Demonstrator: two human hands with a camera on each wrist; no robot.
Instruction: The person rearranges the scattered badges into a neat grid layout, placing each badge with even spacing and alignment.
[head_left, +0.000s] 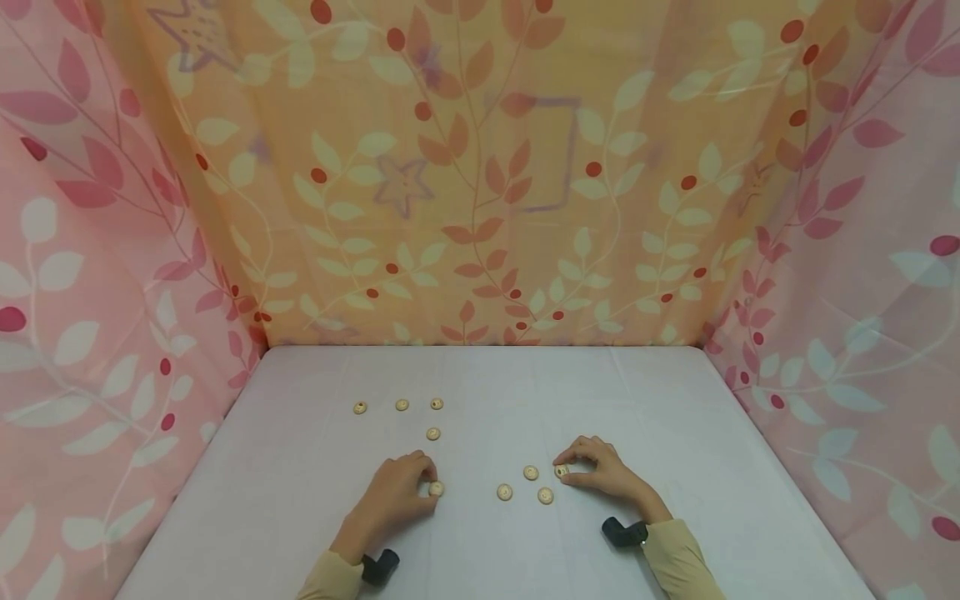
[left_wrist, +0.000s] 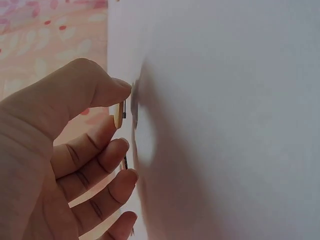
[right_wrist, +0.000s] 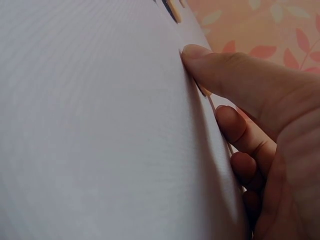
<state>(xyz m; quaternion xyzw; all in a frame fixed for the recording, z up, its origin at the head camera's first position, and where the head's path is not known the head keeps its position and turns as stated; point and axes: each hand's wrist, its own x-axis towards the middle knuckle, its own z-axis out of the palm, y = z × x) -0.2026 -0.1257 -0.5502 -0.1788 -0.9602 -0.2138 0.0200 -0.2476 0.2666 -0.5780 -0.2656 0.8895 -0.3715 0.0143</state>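
Observation:
In the head view my left hand (head_left: 397,490) pinches a small round pale wooden disc (head_left: 437,489) between thumb and forefinger. The left wrist view shows this disc (left_wrist: 119,115) edge-on, just off or against the white cloth; I cannot tell which. Over on the right, my right hand (head_left: 603,471) has thumb and forefinger about another disc (head_left: 562,472) at the tabletop. The right thumb hides most of that disc in the right wrist view. Three similar discs lie close to it: one upper left (head_left: 531,472), one lower left (head_left: 545,496), one farther left (head_left: 505,492). Their dark markings are too small to read.
Behind the left hand three discs form a row, left (head_left: 360,407), middle (head_left: 402,405) and right (head_left: 437,403), with one more disc (head_left: 433,433) below the right one. A white cloth covers the table (head_left: 480,550). Leaf-patterned curtains (head_left: 480,250) enclose its back and sides.

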